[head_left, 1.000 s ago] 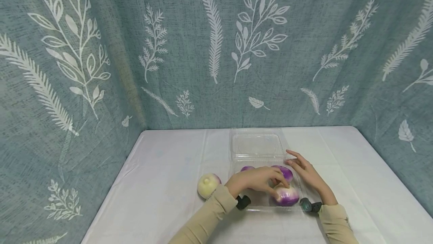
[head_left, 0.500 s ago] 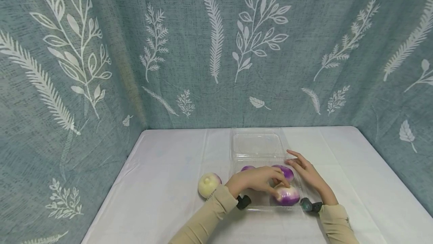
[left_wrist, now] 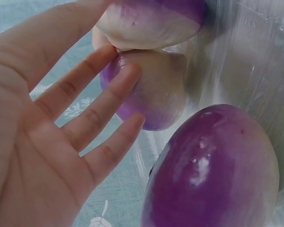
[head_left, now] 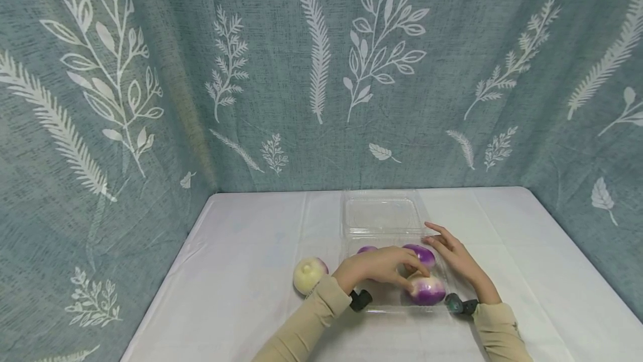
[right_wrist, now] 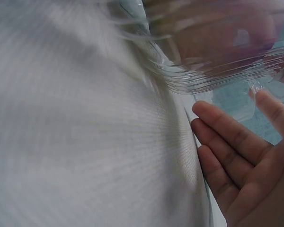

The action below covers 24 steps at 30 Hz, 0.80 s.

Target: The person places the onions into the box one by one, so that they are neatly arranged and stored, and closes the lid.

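Note:
My left hand point(head_left: 377, 266) reaches over a clear plastic clamshell container point(head_left: 397, 310). Its thumb and index finger pinch a purple-and-white turnip point(head_left: 431, 293) at the near right of the base; the other fingers spread out in the left wrist view. Behind that one lies a second turnip point(head_left: 419, 254), and a third point(head_left: 366, 250) shows at the far left, partly hidden by my hand. My right hand point(head_left: 458, 257) stands at the container's right side with straight fingers, its fingertips near the hinge. Whether they touch the plastic I cannot tell.
A pale turnip point(head_left: 307, 276) sits on the white-covered table point(head_left: 241, 273), outside the container on the left, close to my left sleeve. The container's lid point(head_left: 383, 214) lies folded back toward the patterned curtain point(head_left: 321, 150).

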Tool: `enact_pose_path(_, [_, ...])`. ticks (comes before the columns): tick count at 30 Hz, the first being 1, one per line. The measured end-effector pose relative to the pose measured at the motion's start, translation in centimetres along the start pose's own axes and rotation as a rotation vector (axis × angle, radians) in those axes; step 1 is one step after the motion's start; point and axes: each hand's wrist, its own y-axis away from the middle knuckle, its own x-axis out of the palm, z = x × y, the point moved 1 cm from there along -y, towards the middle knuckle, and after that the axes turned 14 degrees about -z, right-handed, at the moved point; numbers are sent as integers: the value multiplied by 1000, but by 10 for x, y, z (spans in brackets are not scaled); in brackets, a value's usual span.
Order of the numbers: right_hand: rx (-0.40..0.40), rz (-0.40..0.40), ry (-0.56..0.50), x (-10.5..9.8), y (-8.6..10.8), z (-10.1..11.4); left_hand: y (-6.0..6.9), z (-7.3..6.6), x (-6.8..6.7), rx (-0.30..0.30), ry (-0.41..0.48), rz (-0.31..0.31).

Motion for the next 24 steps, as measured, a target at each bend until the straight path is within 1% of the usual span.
enact_pose_path(2, [-4, -1, 1, 0, 0, 0, 0, 0, 0, -3, 1, -4])
enact_pose_path(7, [-9, -1, -4, 1, -1, -2, 1, 0, -1, 21, 1, -15])
enact_pose_path(11, [-3, 4, -1, 1, -1, -3, 2, -1, -1, 29, 19, -17])
enact_pose_path(18, [4, 4, 7, 1, -1, -3, 5, -2, -3, 20, 29, -32])
enact_pose_path(24, [12, 1, 10, 1, 0, -3, 7, -1, -4, 25, 31, -61])
